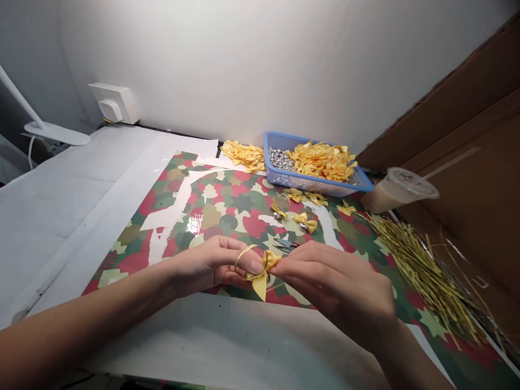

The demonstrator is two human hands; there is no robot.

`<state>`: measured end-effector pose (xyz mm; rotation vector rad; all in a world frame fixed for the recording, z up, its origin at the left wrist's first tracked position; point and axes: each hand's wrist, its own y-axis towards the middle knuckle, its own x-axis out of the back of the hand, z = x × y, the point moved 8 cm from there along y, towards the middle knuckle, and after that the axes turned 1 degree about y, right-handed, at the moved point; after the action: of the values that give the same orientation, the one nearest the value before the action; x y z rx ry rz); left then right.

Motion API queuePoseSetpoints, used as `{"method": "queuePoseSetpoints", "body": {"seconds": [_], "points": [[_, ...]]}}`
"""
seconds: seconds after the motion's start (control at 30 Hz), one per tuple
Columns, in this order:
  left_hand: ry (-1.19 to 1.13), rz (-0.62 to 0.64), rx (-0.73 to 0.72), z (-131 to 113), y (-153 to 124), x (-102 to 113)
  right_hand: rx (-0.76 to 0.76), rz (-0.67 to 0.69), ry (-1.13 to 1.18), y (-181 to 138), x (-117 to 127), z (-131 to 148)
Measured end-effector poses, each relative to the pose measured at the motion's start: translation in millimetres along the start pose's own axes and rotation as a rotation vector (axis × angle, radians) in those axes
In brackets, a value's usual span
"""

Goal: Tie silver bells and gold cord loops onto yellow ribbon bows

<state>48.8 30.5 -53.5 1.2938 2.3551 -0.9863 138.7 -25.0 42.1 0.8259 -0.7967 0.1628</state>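
Observation:
My left hand and my right hand meet over the patterned paper, both pinched on one small yellow ribbon bow. A thin gold cord loop curls from the bow over my left fingers. Small scissors lie just behind my hands. Finished bows with silver bells rest further back on the paper.
A blue basket at the back holds yellow bows and silver bells. Loose bows lie left of it. A bundle of gold cords lies at right, a lidded drink cup behind it. White lamp base stands far left.

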Motion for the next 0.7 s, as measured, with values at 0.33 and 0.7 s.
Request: {"method": "queuePoseSetpoints", "body": {"seconds": [0.33,0.7], "points": [[-0.031,-0.056,-0.001,2.1,2.1,7.5,-0.126,-0.124,0.091,-3.1,6.4,-9.1],[-0.057,-0.074,-0.013,2.3,3.4,11.1,-0.288,-0.218,0.168,-15.7,2.7,-17.5]]}}
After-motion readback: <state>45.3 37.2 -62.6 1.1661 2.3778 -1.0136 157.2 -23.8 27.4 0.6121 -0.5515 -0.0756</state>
